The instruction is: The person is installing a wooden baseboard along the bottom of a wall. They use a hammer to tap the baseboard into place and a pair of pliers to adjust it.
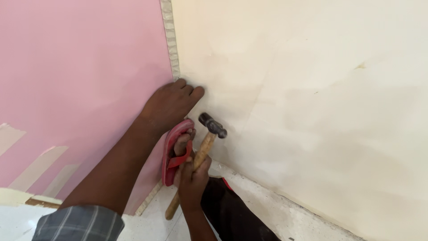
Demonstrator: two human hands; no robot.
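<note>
The fingers of the left hand are laid flat and held together against the cream-coloured wall, their tips pressed right at the vertical seam where that wall meets the pink panel; nothing is gripped in them, and whether a nail or the like is pinched beneath the tips cannot be told. Just below, the fingers of the right hand are wrapped closed around the pale wooden handle of a hammer — the grip sits about midway along the handle, whose lower end sticks out below the hand towards the floor. The hammer's dark metal head is raised close to the wall, just under the left hand's fingertips and a little to their right, not seen touching the wall. Between the two hands a foot in a red rubber flip-flop sandal is braced against the lower edge of the pink panel, the sole turned outward. A honeycomb-textured edge strip is seen running up the seam above the left hand. The left forearm is led down to a rolled grey checked sleeve, and a dark trouser leg is seen over the speckled white floor at the foot of the wall.
</note>
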